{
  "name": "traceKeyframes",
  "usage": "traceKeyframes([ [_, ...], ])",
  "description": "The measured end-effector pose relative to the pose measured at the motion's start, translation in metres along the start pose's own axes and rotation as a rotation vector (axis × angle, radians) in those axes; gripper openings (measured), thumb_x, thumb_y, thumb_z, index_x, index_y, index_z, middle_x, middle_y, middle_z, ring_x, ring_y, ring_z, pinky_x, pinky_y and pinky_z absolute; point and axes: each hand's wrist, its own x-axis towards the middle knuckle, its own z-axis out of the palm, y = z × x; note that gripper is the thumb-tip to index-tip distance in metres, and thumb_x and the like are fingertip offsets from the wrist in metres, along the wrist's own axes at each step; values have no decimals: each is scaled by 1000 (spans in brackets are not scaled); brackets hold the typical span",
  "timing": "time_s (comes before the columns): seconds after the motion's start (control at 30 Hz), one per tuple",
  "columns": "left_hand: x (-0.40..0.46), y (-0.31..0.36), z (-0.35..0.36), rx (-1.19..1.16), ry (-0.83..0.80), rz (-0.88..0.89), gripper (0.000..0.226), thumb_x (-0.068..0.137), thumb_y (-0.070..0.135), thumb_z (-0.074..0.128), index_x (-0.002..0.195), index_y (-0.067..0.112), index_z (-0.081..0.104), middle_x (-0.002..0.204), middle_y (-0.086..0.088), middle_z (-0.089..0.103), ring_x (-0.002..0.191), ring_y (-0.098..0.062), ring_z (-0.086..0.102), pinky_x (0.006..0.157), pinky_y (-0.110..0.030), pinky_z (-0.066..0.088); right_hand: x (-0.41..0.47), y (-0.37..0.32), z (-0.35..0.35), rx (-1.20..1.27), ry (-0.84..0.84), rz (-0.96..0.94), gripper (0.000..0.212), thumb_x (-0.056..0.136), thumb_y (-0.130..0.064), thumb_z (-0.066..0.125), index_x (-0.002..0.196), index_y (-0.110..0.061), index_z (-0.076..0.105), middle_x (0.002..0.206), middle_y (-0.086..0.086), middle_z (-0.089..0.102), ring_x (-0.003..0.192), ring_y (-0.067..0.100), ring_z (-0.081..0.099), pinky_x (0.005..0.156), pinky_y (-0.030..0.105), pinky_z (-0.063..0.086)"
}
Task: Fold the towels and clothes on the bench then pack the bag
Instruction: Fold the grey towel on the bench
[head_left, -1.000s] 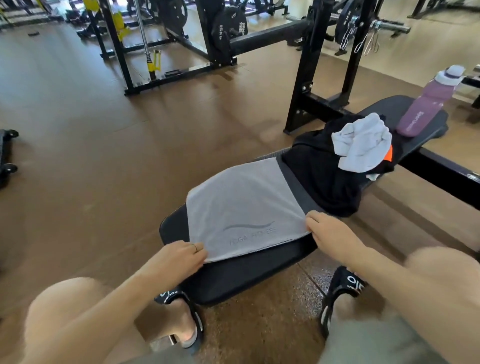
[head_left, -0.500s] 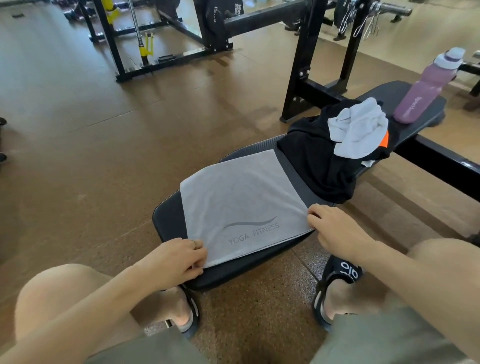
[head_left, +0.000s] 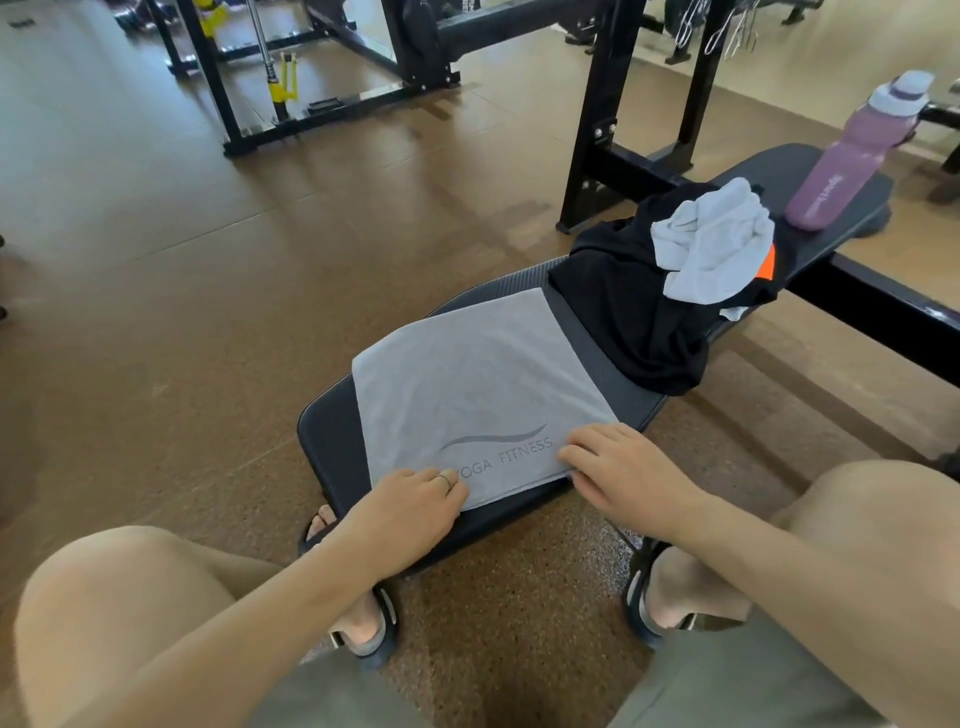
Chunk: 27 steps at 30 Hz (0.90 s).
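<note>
At a gym bench (head_left: 332, 441), I sit with both hands on a folded grey towel (head_left: 467, 384) printed with a wave line and the words YOGA FITNESS. My left hand (head_left: 415, 504) lies on the towel's near left corner, fingers bent over the edge; whether they pinch the cloth or only press it I cannot tell, since my knuckles hide the fingertips. It covers the start of the word YOGA. My right hand (head_left: 618, 467) rests on the near right corner, fingers loosely stretched and flat on the fabric, and hides that corner.

The towel lies flat across the near end of the black padded bench, its near edge close to the pad's rim. Farther along the pad sits a crumpled black garment (head_left: 623, 312), apart from the towel, with a bunched white cloth (head_left: 711, 244) on top. A sliver of orange (head_left: 769, 265) shows beside the white cloth; what it belongs to is unclear. At the far end stands a pink water bottle (head_left: 841, 161) with a pale cap, its lettering too blurred to read.

My knees, arms and sandalled feet fill the bottom, cut off by the edge. Black rack frames (head_left: 597, 119) run out of view at the top. No bag is in view.
</note>
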Motion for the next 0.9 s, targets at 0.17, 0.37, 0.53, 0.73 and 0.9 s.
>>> traceKeyframes([
  [0.17, 1, -3, -4, -6, -35, 21, 13, 91, 25, 69, 101, 19, 63, 98, 1, 69, 81, -18, 68, 64, -30, 53, 5, -1, 5, -15, 12, -4, 9, 96, -31, 57, 99, -23, 59, 104, -3, 57, 97, 20, 58, 88, 35, 50],
  [0.37, -1, -6, -6, -27, -52, 57, 16, 85, 24, 73, 96, 19, 63, 88, 4, 66, 71, -16, 64, 57, -28, 53, 13, -5, 5, 27, -1, 19, 5, 97, -26, 55, 96, -22, 57, 97, -4, 55, 89, 18, 53, 81, 34, 48],
  [0.53, 1, -5, -19, -82, -65, -3, 12, 95, 33, 60, 95, 21, 60, 88, 5, 65, 76, -15, 66, 65, -29, 53, 20, -5, 2, 93, -18, 62, 11, 95, -32, 51, 93, -24, 59, 92, -7, 52, 84, 14, 49, 77, 33, 47],
  [0.73, 35, 20, -20, -78, -71, -77, 31, 100, 45, 51, 109, 15, 56, 103, -4, 62, 88, -23, 67, 70, -36, 56, 25, -15, -1, -73, 21, -78, 9, 91, -26, 68, 88, -19, 61, 89, -2, 60, 81, 19, 59, 71, 33, 49],
  [0.9, 51, 25, -12, 32, -134, -19, 14, 96, 13, 55, 110, 9, 56, 101, -10, 61, 85, -29, 64, 65, -41, 54, 22, -17, 0, -139, 23, -143, 12, 94, -28, 62, 88, -17, 59, 90, 1, 58, 81, 21, 57, 68, 34, 49],
])
